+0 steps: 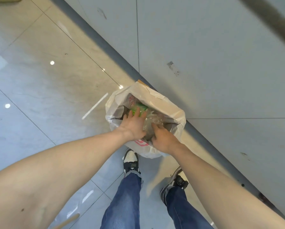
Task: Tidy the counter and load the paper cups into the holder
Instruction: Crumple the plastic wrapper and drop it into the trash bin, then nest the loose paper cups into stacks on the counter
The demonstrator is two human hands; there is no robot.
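A bin lined with a white plastic bag [170,111] stands on the floor against the grey wall. Inside lie crumpled clear plastic wrap [152,120] and a green wrapper [141,109]. My left hand [133,124] reaches into the bin with straight, spread fingers pressing down on the green wrapper and the rubbish. My right hand [163,139] is at the near edge of the bin, its fingers pushing into the clear plastic wrap; the fingertips are partly hidden in it. No paper cups or holder are in view.
A white straw [95,106] lies on the glossy tiled floor left of the bin. My two shoes [131,160] stand just in front of it. A grey skirting [105,45] runs diagonally along the wall. A wooden stick [67,221] shows at the bottom left.
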